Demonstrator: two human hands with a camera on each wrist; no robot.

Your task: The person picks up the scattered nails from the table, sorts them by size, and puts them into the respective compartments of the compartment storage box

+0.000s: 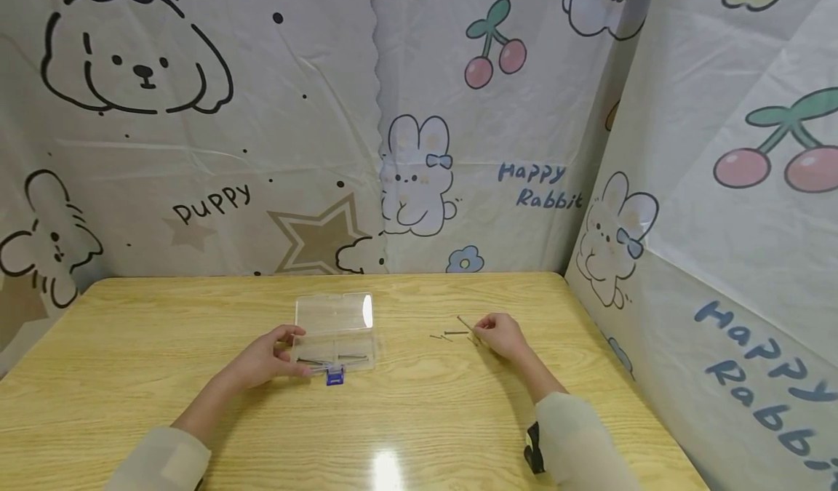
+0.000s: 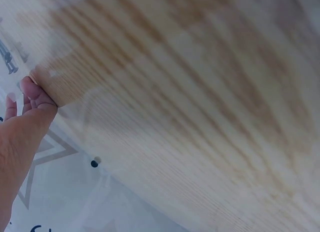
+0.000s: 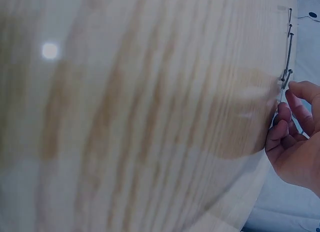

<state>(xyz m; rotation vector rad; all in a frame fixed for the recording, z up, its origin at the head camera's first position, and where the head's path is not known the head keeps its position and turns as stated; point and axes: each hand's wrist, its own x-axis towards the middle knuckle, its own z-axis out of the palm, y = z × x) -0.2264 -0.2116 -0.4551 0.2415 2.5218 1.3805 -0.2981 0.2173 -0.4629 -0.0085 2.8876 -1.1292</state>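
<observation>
L hand [image 1: 265, 360] holds clear box [image 1: 334, 338] steady on counter [image 1: 419, 418]. R hand [image 1: 503, 334] pinches a nail [image 1: 466, 325] from loose pile. Step: pickup. Next needs a carry to the open compartment, prob.

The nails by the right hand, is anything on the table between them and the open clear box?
Nothing visible. Only bare table lies between the nails at the right hand and the clear box, which the left hand holds, lid open.
</observation>
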